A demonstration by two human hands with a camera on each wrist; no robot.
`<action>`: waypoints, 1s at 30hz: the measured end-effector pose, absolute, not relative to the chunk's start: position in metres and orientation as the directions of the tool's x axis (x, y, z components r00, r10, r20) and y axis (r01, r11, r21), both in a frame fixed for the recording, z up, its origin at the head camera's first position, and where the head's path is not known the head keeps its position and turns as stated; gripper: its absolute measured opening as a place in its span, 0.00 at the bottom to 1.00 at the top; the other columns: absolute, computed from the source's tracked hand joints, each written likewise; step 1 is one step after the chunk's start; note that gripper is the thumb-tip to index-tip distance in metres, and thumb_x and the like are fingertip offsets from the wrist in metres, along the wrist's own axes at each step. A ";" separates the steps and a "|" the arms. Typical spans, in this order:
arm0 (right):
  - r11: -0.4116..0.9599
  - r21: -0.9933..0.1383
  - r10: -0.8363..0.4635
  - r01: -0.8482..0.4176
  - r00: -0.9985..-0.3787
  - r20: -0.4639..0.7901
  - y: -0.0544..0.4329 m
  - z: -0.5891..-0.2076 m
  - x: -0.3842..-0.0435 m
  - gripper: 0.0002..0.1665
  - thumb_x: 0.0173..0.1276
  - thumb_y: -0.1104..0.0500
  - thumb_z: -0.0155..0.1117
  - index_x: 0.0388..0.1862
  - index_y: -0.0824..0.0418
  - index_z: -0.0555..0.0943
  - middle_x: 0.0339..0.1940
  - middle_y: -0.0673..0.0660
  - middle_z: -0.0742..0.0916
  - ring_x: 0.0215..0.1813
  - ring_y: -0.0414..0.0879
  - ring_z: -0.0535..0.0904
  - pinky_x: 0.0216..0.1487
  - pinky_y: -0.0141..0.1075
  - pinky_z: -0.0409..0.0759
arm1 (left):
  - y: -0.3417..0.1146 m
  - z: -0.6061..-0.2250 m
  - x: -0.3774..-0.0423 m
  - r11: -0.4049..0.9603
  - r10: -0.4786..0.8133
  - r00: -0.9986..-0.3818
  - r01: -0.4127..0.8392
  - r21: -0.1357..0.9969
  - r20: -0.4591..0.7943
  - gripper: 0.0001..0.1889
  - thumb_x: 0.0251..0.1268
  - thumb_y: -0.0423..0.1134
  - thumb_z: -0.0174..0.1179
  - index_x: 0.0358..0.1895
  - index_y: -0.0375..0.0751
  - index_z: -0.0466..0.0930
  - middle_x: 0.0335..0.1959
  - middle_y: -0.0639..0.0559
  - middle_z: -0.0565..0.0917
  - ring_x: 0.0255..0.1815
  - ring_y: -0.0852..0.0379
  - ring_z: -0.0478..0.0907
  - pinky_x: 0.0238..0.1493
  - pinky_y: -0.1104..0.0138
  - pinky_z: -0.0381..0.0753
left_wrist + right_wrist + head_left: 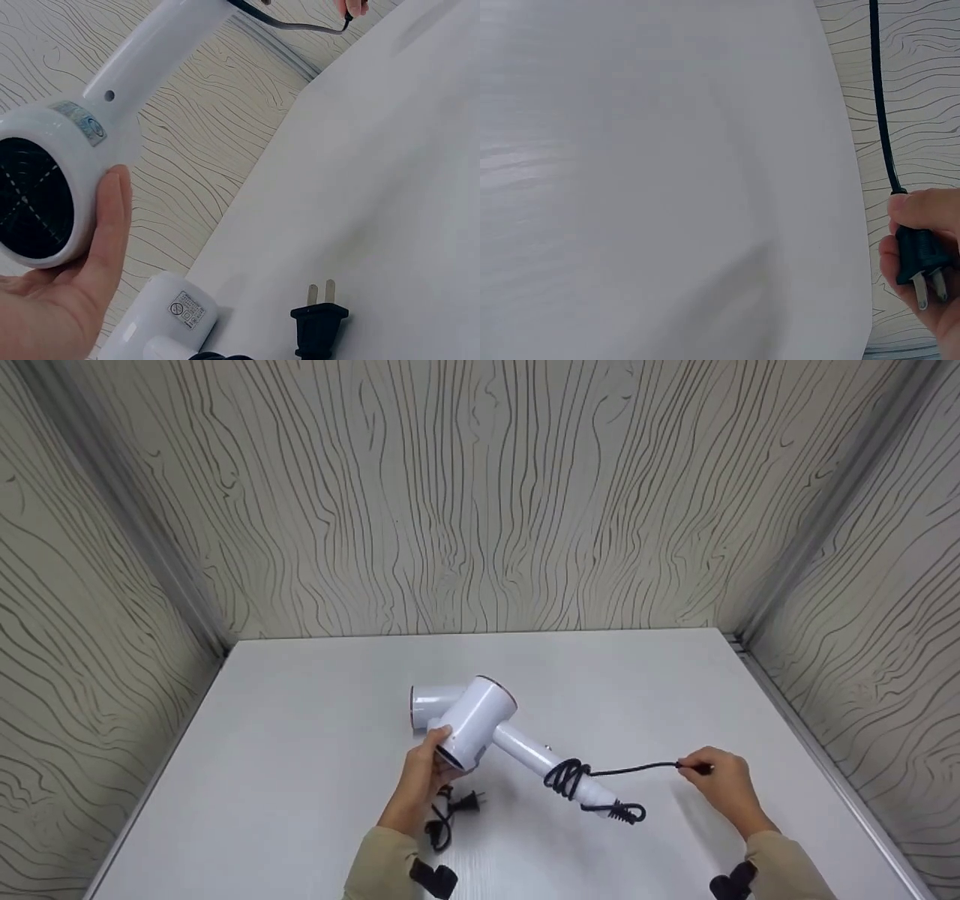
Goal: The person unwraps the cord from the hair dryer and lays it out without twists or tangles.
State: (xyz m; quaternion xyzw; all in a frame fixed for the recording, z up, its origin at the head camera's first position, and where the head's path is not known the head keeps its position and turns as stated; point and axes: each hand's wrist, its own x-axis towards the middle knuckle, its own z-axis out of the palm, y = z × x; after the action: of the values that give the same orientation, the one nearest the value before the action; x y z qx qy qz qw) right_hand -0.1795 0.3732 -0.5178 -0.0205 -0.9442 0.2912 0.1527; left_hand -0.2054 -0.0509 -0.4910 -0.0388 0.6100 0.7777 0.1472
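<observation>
My left hand (421,774) grips a white hair dryer (475,720) by its barrel, with the handle slanting down to the right. The black cord (568,778) is wound several times round the handle, and one length runs taut to the right. At its end my right hand (721,781) pinches the black plug (921,255), whose two prongs show in the right wrist view. A second white hair dryer (431,703) lies on the table behind the held one. Its own plug (319,326) rests on the table, below my left hand.
The white table (300,712) stands between wood-grain patterned panels (480,510) at the back and both sides. A loop of black cord (439,834) lies on the table beside my left forearm.
</observation>
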 end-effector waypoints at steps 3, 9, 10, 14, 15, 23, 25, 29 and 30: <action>0.839 -0.543 0.118 -0.046 -0.957 0.264 0.372 -0.522 -0.179 0.07 0.50 0.73 0.72 0.27 0.64 0.86 0.30 0.60 0.88 0.32 0.34 0.81 0.34 0.22 0.80 | -0.050 -0.491 -0.206 -0.253 0.175 -0.955 -0.279 0.926 -0.240 0.35 0.70 0.55 0.42 0.67 0.25 0.60 0.51 0.40 0.84 0.45 0.57 0.85 0.56 0.61 0.84; 0.839 -0.543 0.094 -0.026 -0.977 0.191 0.369 -0.528 -0.178 0.07 0.51 0.73 0.71 0.27 0.64 0.86 0.30 0.59 0.88 0.32 0.38 0.81 0.34 0.24 0.80 | -0.050 -0.490 -0.206 -0.345 0.164 -0.960 -0.271 0.899 -0.226 0.35 0.72 0.55 0.41 0.69 0.27 0.56 0.56 0.37 0.80 0.50 0.55 0.84 0.59 0.59 0.83; 0.841 -0.540 0.085 -0.024 -0.981 0.177 0.369 -0.529 -0.178 0.07 0.51 0.73 0.71 0.27 0.64 0.86 0.30 0.59 0.88 0.32 0.38 0.81 0.34 0.24 0.80 | -0.050 -0.489 -0.206 -0.354 0.160 -0.960 -0.272 0.895 -0.228 0.35 0.72 0.55 0.41 0.69 0.27 0.56 0.56 0.37 0.80 0.50 0.54 0.83 0.59 0.59 0.82; 0.856 -0.515 0.029 -0.045 -0.990 0.135 0.368 -0.531 -0.178 0.07 0.51 0.73 0.70 0.27 0.63 0.86 0.29 0.57 0.88 0.32 0.38 0.80 0.33 0.25 0.80 | -0.051 -0.488 -0.207 -0.378 0.144 -0.962 -0.272 0.885 -0.234 0.35 0.72 0.56 0.41 0.70 0.30 0.55 0.58 0.37 0.78 0.52 0.54 0.82 0.60 0.59 0.82; 0.859 -0.510 0.010 -0.058 -0.992 0.129 0.368 -0.531 -0.178 0.08 0.51 0.74 0.70 0.27 0.63 0.86 0.29 0.56 0.87 0.32 0.38 0.80 0.33 0.25 0.80 | -0.051 -0.488 -0.207 -0.385 0.140 -0.962 -0.273 0.882 -0.237 0.35 0.72 0.56 0.41 0.70 0.31 0.55 0.59 0.37 0.77 0.52 0.54 0.82 0.60 0.60 0.82; 0.879 -0.456 -0.141 -0.141 -0.989 0.034 0.364 -0.531 -0.177 0.10 0.51 0.73 0.71 0.26 0.60 0.85 0.28 0.52 0.86 0.32 0.40 0.79 0.35 0.32 0.82 | -0.051 -0.485 -0.208 -0.403 0.110 -0.960 -0.280 0.871 -0.258 0.38 0.71 0.59 0.39 0.72 0.32 0.53 0.64 0.34 0.70 0.52 0.55 0.81 0.62 0.60 0.81; 0.873 -0.460 -0.174 -0.162 -0.985 0.017 0.364 -0.531 -0.176 0.10 0.50 0.74 0.70 0.27 0.60 0.85 0.29 0.52 0.87 0.32 0.42 0.80 0.35 0.33 0.82 | -0.051 -0.484 -0.208 -0.407 0.098 -0.960 -0.278 0.870 -0.261 0.38 0.71 0.59 0.39 0.72 0.33 0.52 0.65 0.33 0.69 0.53 0.54 0.80 0.62 0.60 0.81; 0.863 -0.457 -0.235 -0.216 -0.972 0.014 0.365 -0.532 -0.176 0.10 0.49 0.74 0.69 0.26 0.60 0.84 0.28 0.53 0.87 0.33 0.43 0.81 0.35 0.31 0.82 | -0.050 -0.483 -0.209 -0.415 0.071 -0.962 -0.267 0.870 -0.262 0.38 0.71 0.59 0.40 0.73 0.33 0.50 0.64 0.33 0.68 0.52 0.53 0.80 0.60 0.59 0.82; 0.862 -0.457 -0.241 -0.218 -0.971 0.009 0.365 -0.533 -0.175 0.11 0.49 0.74 0.69 0.26 0.60 0.84 0.28 0.52 0.87 0.33 0.43 0.81 0.35 0.30 0.82 | -0.050 -0.483 -0.209 -0.417 0.065 -0.962 -0.267 0.869 -0.264 0.38 0.71 0.59 0.40 0.73 0.33 0.50 0.64 0.33 0.68 0.52 0.53 0.80 0.60 0.60 0.82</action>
State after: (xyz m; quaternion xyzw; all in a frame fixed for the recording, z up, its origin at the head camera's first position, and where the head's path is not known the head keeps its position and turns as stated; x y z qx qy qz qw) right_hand -0.1754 0.3651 -0.5326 0.1188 -0.9647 0.2338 -0.0242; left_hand -0.2087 -0.0500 -0.4829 -0.0949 0.5306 0.8365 0.0993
